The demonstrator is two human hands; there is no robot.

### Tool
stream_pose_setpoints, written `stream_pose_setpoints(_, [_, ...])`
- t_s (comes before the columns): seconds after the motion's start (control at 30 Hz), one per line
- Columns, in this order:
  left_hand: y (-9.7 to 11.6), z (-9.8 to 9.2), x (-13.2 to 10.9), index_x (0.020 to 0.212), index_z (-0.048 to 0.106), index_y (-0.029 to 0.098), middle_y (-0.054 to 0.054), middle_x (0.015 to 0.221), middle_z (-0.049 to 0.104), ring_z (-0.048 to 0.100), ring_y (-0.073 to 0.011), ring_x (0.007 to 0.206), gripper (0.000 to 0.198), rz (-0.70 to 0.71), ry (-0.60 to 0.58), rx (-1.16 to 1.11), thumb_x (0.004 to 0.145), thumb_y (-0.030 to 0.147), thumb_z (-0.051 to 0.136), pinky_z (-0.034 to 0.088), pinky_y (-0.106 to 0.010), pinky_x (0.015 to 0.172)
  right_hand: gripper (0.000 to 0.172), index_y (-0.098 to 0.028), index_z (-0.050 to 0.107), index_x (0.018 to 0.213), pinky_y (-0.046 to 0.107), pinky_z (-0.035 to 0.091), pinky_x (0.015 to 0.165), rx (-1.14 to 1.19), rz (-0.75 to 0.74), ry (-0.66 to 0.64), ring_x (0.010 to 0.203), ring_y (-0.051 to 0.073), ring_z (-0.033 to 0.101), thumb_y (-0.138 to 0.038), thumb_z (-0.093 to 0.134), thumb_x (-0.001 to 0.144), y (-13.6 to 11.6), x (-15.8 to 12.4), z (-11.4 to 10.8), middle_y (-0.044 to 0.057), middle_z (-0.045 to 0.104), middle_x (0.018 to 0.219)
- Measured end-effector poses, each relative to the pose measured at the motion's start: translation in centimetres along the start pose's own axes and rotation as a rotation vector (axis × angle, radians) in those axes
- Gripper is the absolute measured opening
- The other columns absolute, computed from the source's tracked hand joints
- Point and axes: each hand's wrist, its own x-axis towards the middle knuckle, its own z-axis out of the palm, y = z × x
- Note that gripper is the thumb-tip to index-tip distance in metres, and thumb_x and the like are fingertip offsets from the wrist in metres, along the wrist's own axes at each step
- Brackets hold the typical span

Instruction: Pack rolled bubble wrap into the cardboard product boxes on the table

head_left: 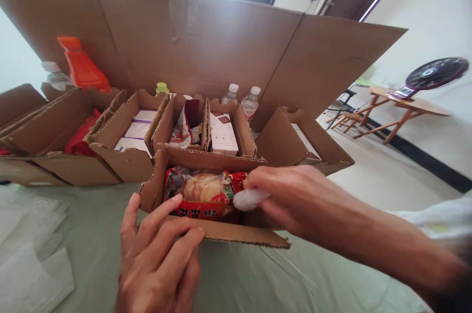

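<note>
A small open cardboard box (pixel 239 235) sits in front of me, and inside it lies a red food packet (pixel 201 209) with a clear window showing round, light-brown pieces. My left hand (pixel 162 249) is on the near left side of this box, its fingers spread, with the fingertips at the near wall. Over the right part of the box, my right hand (pixel 283 197) is closed on a whitish translucent thing (pixel 250 200), which looks like thin plastic. Its tip is beside the packet's right end. The right hand's far fingers are partly hidden.
Behind stands a row of cardboard boxes (pixel 125 171) holding white cartons (pixel 138 130), a red packet (pixel 83 133) and a patterned packet (pixel 182 128). An orange bottle (pixel 83 67) and clear bottles (pixel 250 101) stand before a tall cardboard panel (pixel 206 42). Crumpled plastic sheeting (pixel 33 249) lies left.
</note>
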Motion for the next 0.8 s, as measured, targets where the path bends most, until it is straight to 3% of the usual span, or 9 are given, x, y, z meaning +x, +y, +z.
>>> stream_pose_setpoints(0.07, [-0.2, 0.1, -0.5, 0.102, 0.068, 0.034, 0.003, 0.09, 0.079, 0.068, -0.0291, 0.112, 0.034, -0.002, -0.015, -0.009, 0.078, 0.011, 0.061, 0.017, -0.062, 0.122, 0.017, -0.023, 0.063, 0.073, 0.026, 0.035, 0.051, -0.076, -0.027, -0.142, 0.057, 0.016, 0.063, -0.006, 0.064, 0.072, -0.1, 1.5, 1.9, -0.001, 0.071, 0.068])
stream_pose_setpoints(0.2, [-0.6, 0.1, -0.5, 0.102, 0.068, 0.034, 0.003, 0.089, 0.079, 0.069, -0.029, 0.109, 0.035, 0.002, -0.011, -0.013, 0.076, 0.011, 0.062, 0.018, -0.062, 0.122, 0.016, -0.019, 0.067, 0.067, 0.028, 0.033, 0.049, -0.126, -0.092, -0.288, 0.053, 0.02, 0.064, -0.003, 0.068, 0.068, -0.2, 3.0, 4.5, 0.003, 0.07, 0.059])
stream_pose_setpoints(0.57, [-0.5, 0.4, -0.6, 0.103, 0.068, 0.032, 0.001, 0.089, 0.077, 0.066, -0.0279, 0.11, 0.034, -0.003, 0.0, -0.047, 0.079, 0.009, 0.061, 0.019, -0.064, 0.121, 0.021, -0.015, 0.075, 0.069, 0.031, 0.04, 0.057, -0.252, -0.114, -0.465, 0.064, 0.022, 0.07, 0.001, 0.064, 0.078, -0.2, 3.7, 5.6, 0.01, 0.076, 0.069])
stream_pose_setpoints(0.67, [-0.1, -0.1, -1.0, 0.118, 0.065, 0.034, -0.003, 0.111, 0.072, 0.057, -0.0298, 0.126, 0.044, -0.039, 0.042, -0.049, 0.081, 0.01, 0.063, 0.023, -0.063, 0.121, 0.018, -0.018, 0.076, 0.085, 0.035, 0.046, 0.07, -0.185, -0.166, -0.315, 0.076, 0.024, 0.07, -0.004, 0.067, 0.078, 0.6, 1.8, 3.7, 0.008, 0.078, 0.083])
stream_pose_setpoints(0.73, [0.0, -0.6, -1.5, 0.133, 0.057, 0.037, -0.003, 0.135, 0.06, 0.047, -0.0306, 0.137, 0.058, -0.12, 0.134, -0.053, 0.081, 0.013, 0.066, 0.026, -0.06, 0.121, 0.024, -0.025, 0.074, 0.102, 0.039, 0.048, 0.083, -0.101, -0.121, -0.053, 0.09, 0.025, 0.07, -0.013, 0.068, 0.083, 1.2, -1.3, 1.8, 0.006, 0.077, 0.1])
stream_pose_setpoints(0.8, [-0.4, -0.7, -2.3, 0.143, 0.048, 0.038, -0.002, 0.149, 0.048, 0.043, -0.0306, 0.14, 0.066, -0.262, 0.233, -0.095, 0.083, 0.019, 0.067, 0.027, -0.058, 0.121, 0.023, -0.03, 0.071, 0.112, 0.041, 0.049, 0.089, -0.023, 0.037, 0.283, 0.099, 0.025, 0.068, -0.025, 0.063, 0.091, 1.8, -5.7, 0.6, 0.004, 0.075, 0.109])
